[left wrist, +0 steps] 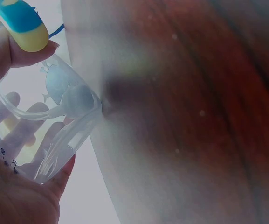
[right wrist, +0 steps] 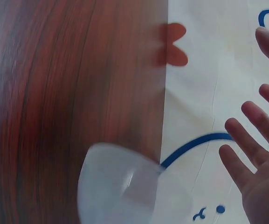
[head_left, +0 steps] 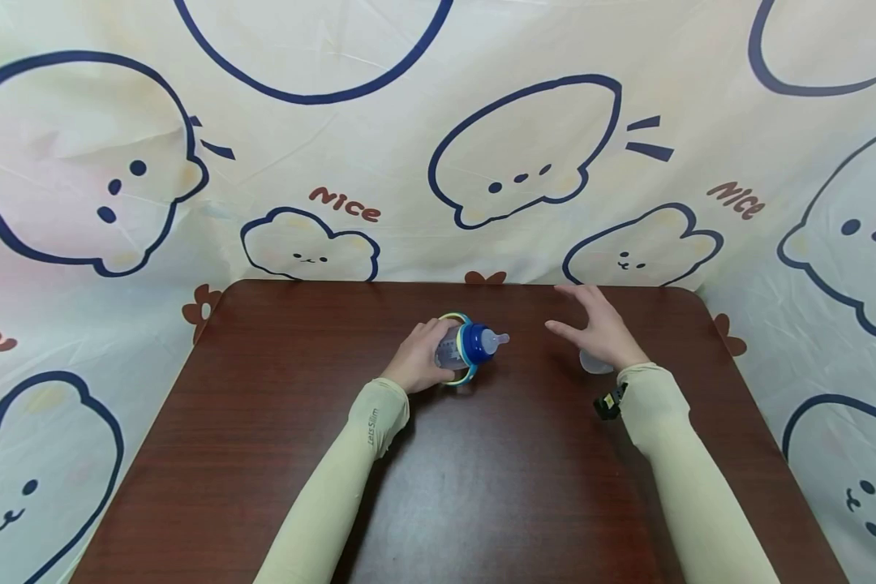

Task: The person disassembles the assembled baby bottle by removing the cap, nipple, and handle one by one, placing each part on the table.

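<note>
My left hand point(head_left: 418, 357) grips a baby bottle point(head_left: 448, 350) by its clear body. The bottle lies tilted sideways over the table, its blue collar point(head_left: 473, 344) and teat point(head_left: 498, 339) pointing right. Close up in the left wrist view, a straw and its weighted end point(left wrist: 78, 100) show inside the bottle, and a teal and yellow handle point(left wrist: 27, 23) sits by the thumb. With fingers spread and nothing in its grasp, my right hand point(head_left: 604, 328) hovers at the table's far right. Partly beneath it stands a translucent cap point(head_left: 593, 363), larger in the right wrist view.
The brown wooden table point(head_left: 511, 487) has a far edge close beyond both hands. A cream cloth point(head_left: 401, 162) printed with cartoon figures hangs behind it and down both sides. A small dark device point(head_left: 610, 402) is strapped at the right wrist.
</note>
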Demonstrator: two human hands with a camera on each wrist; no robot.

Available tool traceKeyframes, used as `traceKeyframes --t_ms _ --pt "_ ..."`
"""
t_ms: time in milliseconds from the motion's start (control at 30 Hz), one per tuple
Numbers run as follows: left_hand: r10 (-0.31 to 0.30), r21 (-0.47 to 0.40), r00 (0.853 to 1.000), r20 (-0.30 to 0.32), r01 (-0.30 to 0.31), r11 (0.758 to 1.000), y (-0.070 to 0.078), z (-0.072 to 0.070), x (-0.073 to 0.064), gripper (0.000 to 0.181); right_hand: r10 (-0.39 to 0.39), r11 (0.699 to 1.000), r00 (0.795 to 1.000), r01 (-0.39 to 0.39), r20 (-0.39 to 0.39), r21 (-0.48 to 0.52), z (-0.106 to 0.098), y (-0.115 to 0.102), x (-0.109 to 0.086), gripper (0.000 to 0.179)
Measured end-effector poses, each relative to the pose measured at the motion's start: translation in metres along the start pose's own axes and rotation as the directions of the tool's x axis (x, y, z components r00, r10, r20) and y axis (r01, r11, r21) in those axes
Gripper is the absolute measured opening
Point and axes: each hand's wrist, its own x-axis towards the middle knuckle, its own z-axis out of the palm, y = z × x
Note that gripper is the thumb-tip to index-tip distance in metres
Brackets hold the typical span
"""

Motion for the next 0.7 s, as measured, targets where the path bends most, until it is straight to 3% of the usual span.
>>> traceKeyframes --t_ms 400,700 --pt "-0.015 -0.011 1.000 0.005 0.016 1.000 0.001 0.000 -0.001 0.086 -0.045 0.996 0.998 0.042 0.034 0.080 0.018 -0.034 -0.002 0.069" --pt "-0.014 -0.014 1.000 -0.001 0.014 1.000 0.001 0.000 -0.001 0.085 -0.135 0.988 0.989 0.129 0.068 0.079 0.034 -0.053 0.000 0.065"
